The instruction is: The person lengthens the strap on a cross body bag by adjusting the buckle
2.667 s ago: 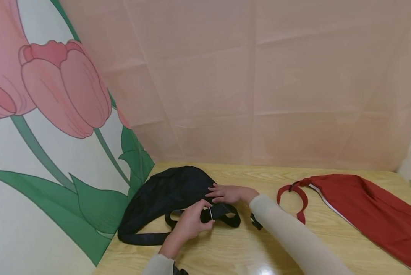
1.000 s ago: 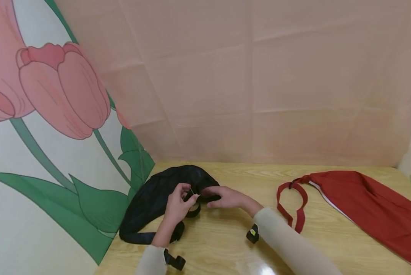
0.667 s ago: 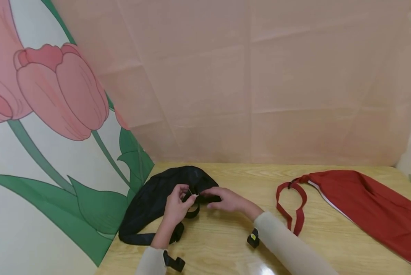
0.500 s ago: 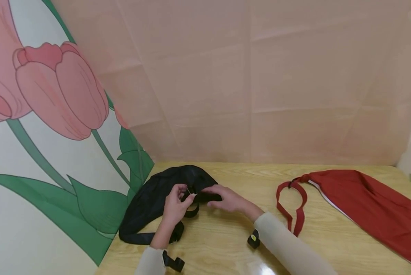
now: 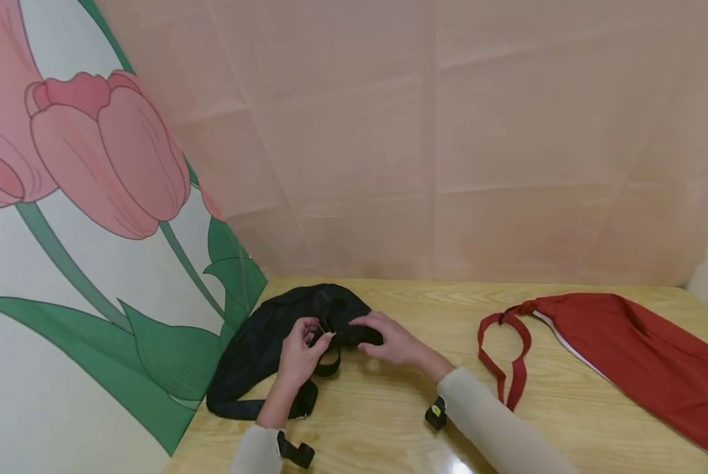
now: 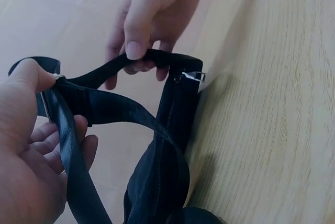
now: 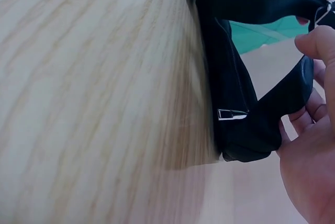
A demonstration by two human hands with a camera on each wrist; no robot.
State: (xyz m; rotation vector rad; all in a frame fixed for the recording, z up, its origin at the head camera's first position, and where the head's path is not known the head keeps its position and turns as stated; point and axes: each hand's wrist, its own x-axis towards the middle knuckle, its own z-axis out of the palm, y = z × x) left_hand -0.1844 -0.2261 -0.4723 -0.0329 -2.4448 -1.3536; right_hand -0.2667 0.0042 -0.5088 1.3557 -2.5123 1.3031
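Note:
A black crossbody bag point(image 5: 271, 336) with a zip lies on the left of the wooden table. My left hand point(image 5: 297, 355) pinches the metal slider buckle point(image 6: 46, 103) on its strap point(image 6: 120, 106) between thumb and fingers. At the bag's right end, my right hand point(image 5: 392, 339) holds the strap where it meets the bag, thumb above and fingers beneath in the left wrist view. The strap hangs in loops between both hands. A silver zip pull point(image 7: 231, 114) shows near that end in the right wrist view. Part of the strap is hidden behind the left fingers.
A red bag point(image 5: 632, 368) with a looped red strap point(image 5: 522, 349) lies on the table's right side. A tulip-printed backdrop point(image 5: 105, 158) stands at the left and a pinkish cloth point(image 5: 437, 145) hangs behind. Both wrists wear small black devices point(image 5: 435, 413).
Since the earliest frame, my left hand has lifted the buckle back and left. My right hand, spread on the bag before, now holds the strap. Within the last second, my left hand shifts slightly left.

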